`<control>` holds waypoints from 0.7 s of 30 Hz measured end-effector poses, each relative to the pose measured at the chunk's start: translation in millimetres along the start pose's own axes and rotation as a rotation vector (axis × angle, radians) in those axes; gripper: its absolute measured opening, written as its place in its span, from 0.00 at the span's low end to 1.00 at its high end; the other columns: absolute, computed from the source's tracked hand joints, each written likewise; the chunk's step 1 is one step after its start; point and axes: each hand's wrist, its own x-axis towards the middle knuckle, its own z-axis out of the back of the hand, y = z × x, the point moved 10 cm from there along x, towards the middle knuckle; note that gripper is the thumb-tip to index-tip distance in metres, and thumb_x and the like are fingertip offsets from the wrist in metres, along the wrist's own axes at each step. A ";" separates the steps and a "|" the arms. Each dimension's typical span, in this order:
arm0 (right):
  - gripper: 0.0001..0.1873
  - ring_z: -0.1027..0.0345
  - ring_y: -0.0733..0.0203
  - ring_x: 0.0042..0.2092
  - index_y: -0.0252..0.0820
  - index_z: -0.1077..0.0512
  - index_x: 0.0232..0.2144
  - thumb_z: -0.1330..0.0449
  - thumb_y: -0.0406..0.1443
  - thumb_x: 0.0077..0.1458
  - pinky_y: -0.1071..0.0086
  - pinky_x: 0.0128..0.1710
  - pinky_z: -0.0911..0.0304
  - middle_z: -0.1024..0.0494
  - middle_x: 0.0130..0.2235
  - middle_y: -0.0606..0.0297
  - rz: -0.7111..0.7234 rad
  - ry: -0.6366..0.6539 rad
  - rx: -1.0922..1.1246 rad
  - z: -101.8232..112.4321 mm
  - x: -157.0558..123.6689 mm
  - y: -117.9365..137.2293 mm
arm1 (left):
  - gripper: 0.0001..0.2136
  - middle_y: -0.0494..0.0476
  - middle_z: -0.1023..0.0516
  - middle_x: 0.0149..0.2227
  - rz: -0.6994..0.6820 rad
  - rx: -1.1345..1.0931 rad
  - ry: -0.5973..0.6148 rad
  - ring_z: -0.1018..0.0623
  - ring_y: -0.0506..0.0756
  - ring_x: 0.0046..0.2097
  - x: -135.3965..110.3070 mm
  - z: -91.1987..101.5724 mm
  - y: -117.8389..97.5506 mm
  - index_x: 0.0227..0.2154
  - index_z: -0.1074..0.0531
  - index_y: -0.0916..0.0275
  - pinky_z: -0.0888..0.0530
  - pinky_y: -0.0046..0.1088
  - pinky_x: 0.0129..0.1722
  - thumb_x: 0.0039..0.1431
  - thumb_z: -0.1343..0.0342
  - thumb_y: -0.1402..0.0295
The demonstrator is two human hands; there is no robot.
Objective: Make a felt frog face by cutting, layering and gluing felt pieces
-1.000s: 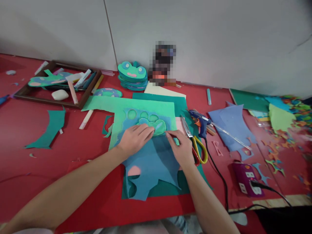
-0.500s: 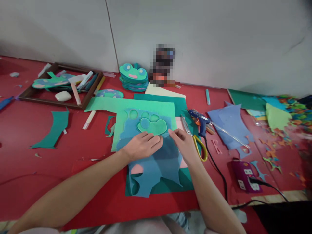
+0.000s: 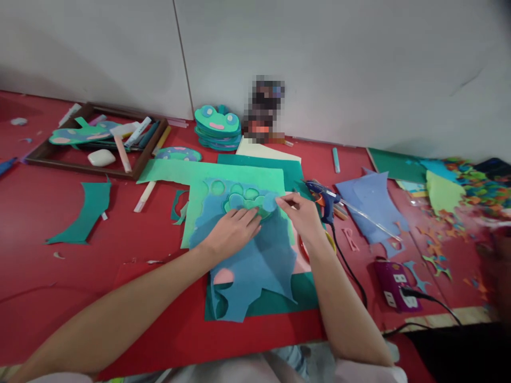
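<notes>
A green frog-head cutout (image 3: pixel 251 203) lies on a blue felt-like sheet (image 3: pixel 255 266), with one blue round piece (image 3: pixel 237 200) on its left side. My left hand (image 3: pixel 233 231) rests flat over the cutout's lower edge, fingers stretched out. Between the thumb and finger of my right hand (image 3: pixel 301 213) is a second blue circle (image 3: pixel 270 202), held over the cutout's right side. Under the blue sheet lie a light green sheet (image 3: pixel 167 171) and a dark green sheet (image 3: pixel 275 303). Scissors with yellow handles (image 3: pixel 330 240) are partly hidden behind my right wrist.
A blue glue gun (image 3: pixel 325 196) lies to the right, its cord running down near a purple power socket (image 3: pixel 397 287). Stacked frog faces (image 3: pixel 217 127) stand by the wall. A brown frame (image 3: pixel 85 167) with markers sits at left. Colourful scraps (image 3: pixel 479 183) cover the far right.
My right hand has moved up and left, bringing a blue circle over the frog head's right side. My left hand's fingers have straightened over the cutout.
</notes>
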 end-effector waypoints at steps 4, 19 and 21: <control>0.18 0.37 0.65 0.26 0.39 0.25 0.25 0.38 0.49 0.47 0.69 0.29 0.41 0.28 0.23 0.67 -0.070 0.037 -0.026 -11.3 15.3 -19.5 | 0.14 0.62 0.26 0.49 -0.013 -0.013 0.070 0.26 0.58 0.46 -0.3 -9.0 -0.9 0.48 0.29 0.65 0.31 0.37 0.43 0.67 0.57 0.68; 0.17 0.31 0.61 0.35 0.41 0.30 0.28 0.36 0.48 0.45 0.62 0.36 0.26 0.30 0.28 0.67 -0.211 -0.143 0.497 -26.4 8.3 -36.3 | 0.20 0.62 0.34 0.52 0.103 -0.087 0.228 0.32 0.62 0.48 9.0 -20.4 10.9 0.55 0.34 0.53 0.35 0.38 0.43 0.63 0.52 0.55; 0.16 0.31 0.62 0.35 0.41 0.29 0.28 0.36 0.48 0.45 0.62 0.36 0.26 0.30 0.28 0.67 -0.202 -0.150 0.487 -23.5 8.1 -36.9 | 0.19 0.60 0.35 0.53 0.067 -0.087 0.232 0.33 0.62 0.49 7.0 -19.1 8.7 0.54 0.33 0.47 0.35 0.40 0.43 0.62 0.52 0.54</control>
